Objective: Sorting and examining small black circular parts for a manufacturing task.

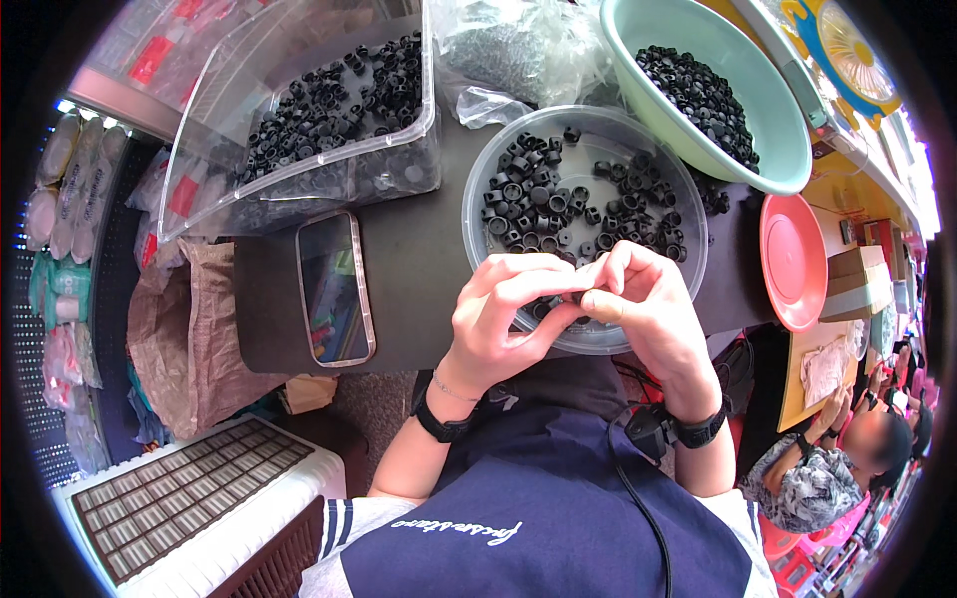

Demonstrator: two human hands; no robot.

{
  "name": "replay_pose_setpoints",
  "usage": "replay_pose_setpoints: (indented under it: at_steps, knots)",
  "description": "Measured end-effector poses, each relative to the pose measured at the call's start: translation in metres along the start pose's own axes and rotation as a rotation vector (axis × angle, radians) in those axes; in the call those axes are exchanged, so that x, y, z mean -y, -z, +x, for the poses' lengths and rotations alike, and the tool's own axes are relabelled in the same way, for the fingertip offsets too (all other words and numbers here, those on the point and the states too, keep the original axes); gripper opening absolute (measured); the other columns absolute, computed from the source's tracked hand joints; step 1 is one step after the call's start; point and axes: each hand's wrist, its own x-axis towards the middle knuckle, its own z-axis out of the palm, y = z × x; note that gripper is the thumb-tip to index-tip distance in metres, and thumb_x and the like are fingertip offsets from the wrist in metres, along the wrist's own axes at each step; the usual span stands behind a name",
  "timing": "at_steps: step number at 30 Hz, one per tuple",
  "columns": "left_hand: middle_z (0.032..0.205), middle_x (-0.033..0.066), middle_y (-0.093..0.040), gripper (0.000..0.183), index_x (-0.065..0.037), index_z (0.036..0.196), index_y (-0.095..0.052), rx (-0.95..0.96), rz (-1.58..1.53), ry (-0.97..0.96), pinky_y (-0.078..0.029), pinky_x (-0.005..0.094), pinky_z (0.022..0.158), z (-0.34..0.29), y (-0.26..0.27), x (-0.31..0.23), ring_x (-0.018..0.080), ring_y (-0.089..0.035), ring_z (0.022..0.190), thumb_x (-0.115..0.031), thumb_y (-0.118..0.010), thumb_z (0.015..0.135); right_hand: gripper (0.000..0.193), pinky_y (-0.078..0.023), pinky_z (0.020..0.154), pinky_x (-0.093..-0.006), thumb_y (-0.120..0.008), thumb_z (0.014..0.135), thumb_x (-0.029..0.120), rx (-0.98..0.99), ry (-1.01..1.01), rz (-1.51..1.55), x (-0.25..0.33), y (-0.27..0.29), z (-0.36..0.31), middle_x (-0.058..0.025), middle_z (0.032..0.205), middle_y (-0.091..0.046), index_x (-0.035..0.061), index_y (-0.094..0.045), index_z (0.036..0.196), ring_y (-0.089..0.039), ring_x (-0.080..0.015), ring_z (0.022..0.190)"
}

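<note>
My left hand [498,317] and my right hand [660,311] meet over the near rim of a round clear tub [699,214]. Between their closed fingertips is a small black plastic part [578,296], mostly covered by the fingers. Both thumbs and forefingers pinch at it. Inside the tub, beneath and beyond the hands, lie many loose black ring-like caps [538,194]. Some more of them show just under my left fingers.
A clear rectangular bin [299,164] of black caps stands at the left. A pale green basin [788,110] with more sits at far right, beside a red plate [795,261]. A phone [336,289] lies on the dark table [419,289]. Another person [807,478] sits at right.
</note>
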Motion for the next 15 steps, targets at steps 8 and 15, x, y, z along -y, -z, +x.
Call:
replay_pose_setpoints:
  at_steps: [8, 15]
  knots:
    - [0.099, 0.0139, -0.073, 0.044, -0.003, 0.106, -0.065, -0.003, 0.003, -0.003, -0.058, 0.033, 0.08, -0.0011, 0.0001, 0.0009, 0.0243, -0.071, 0.09, 0.006, -0.087, 0.069, 0.021, -0.053, 0.088, -0.029, -0.076, 0.084, -0.002, 0.011, 0.008, 0.025, -0.0019, 0.0017, -0.0005, -0.0082, 0.1, -0.072, 0.007, -0.057, 0.086, -0.067, -0.0139, 0.096]
    - [0.105, 0.0192, -0.07, 0.051, -0.002, 0.112, -0.055, 0.037, -0.069, -0.023, -0.06, 0.0303, 0.069, -0.0032, 0.001, 0.0036, 0.0247, -0.071, 0.092, 0.009, -0.085, 0.072, 0.018, -0.05, 0.096, -0.0287, -0.069, 0.091, 0.0, 0.066, -0.048, 0.081, 0.0007, 0.0019, -0.0033, -0.0066, 0.106, -0.071, 0.004, -0.061, 0.107, -0.066, -0.0135, 0.103]
